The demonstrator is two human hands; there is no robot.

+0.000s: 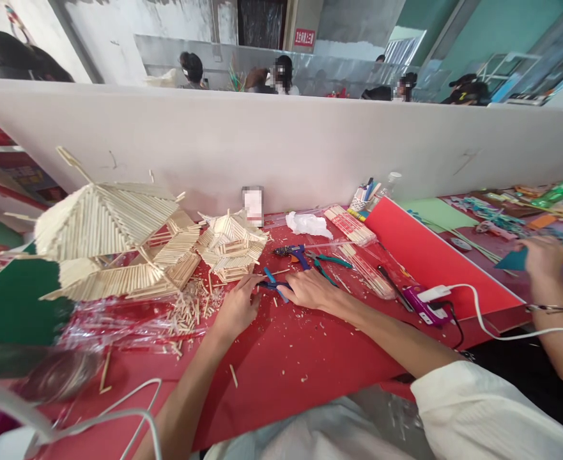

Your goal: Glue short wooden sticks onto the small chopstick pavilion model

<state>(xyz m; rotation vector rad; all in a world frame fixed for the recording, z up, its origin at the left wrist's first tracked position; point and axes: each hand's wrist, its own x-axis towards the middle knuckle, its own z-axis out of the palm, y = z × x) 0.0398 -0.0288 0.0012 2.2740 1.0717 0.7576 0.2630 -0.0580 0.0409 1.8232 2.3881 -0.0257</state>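
My right hand is closed on the handle side of a pair of blue-handled pliers, low over the red table. At the other end of the pliers, the fingers of my left hand are pinched together; what they hold is too small to make out. Just behind my left hand stands a small tiered pavilion model made of thin wooden sticks. A blue glue gun lies beyond my right hand, with green-handled pliers beside it.
A larger stick-built pavilion stands at the left, near scattered stick offcuts. Packed wooden sticks, a red board and a purple power strip lie to the right. Another person's hand is at the far right. A white partition rises behind.
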